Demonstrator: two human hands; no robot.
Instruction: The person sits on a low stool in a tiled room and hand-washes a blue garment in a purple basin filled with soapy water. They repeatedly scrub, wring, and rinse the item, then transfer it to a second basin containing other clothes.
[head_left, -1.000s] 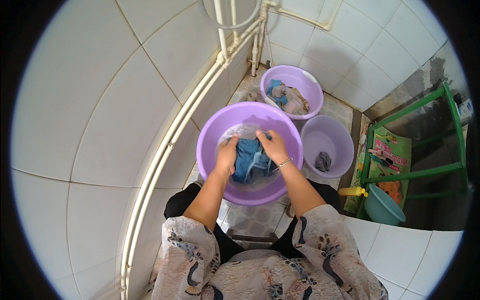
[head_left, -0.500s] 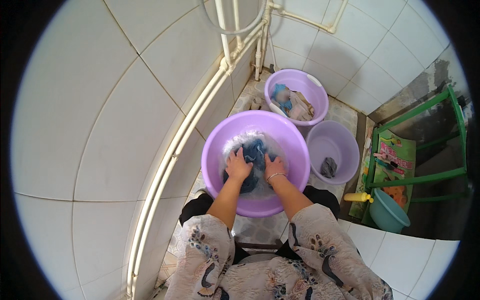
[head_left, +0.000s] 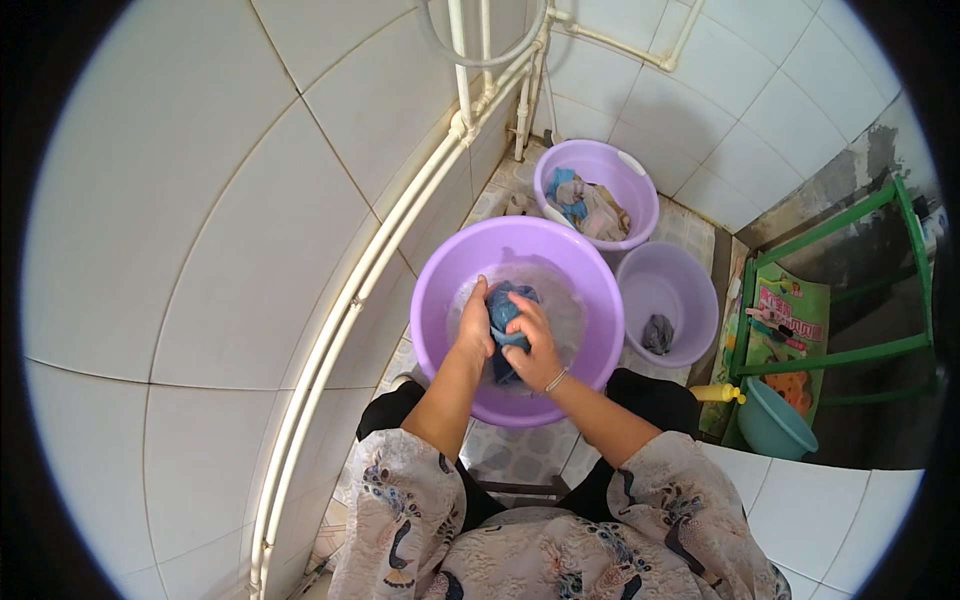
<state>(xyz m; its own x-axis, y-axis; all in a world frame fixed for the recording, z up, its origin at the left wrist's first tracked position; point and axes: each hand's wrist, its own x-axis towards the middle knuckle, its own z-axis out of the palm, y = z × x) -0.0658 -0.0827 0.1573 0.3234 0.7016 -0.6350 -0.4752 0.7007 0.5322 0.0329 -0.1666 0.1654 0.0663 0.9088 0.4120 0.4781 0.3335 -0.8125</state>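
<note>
**Blue cloth, soaked and bunched between two hands in the large purple basin**

The blue cloth (head_left: 503, 318) is seen at the centre of the large purple basin (head_left: 440, 290), lying in shallow soapy water and gathered into a wet wad; the left hand (head_left: 474, 326) is pressed against it from nine o'clock, fingers curled onto its edge, and the right hand (head_left: 535, 345) is closed over it from four o'clock, so that both hands are grasping the same bundle; a thin bracelet (head_left: 556, 380) is worn at the right wrist.

The cloth is judged to be soft and limp, with no stiffness of its own; soaked as it is, it is likely to be heavier than it looks and to drip and sag when lifted; soap is likely to make it slippery, so a full-hand hold on a thick fold is thought safer than a pinch at a corner; nothing fragile is apparent.

At one o'clock of the large basin a second purple basin (head_left: 640, 180) is stood, filled with mixed laundry (head_left: 585, 205); at three o'clock a smaller purple bucket (head_left: 690, 290) is placed, a dark rag (head_left: 657, 333) lying in it; further out towards four o'clock a teal bowl (head_left: 775, 425) and a yellow bottle (head_left: 715, 393) are set beside a green metal frame (head_left: 830, 355); white pipes (head_left: 400, 230) are run along the tiled wall at ten o'clock.
</note>
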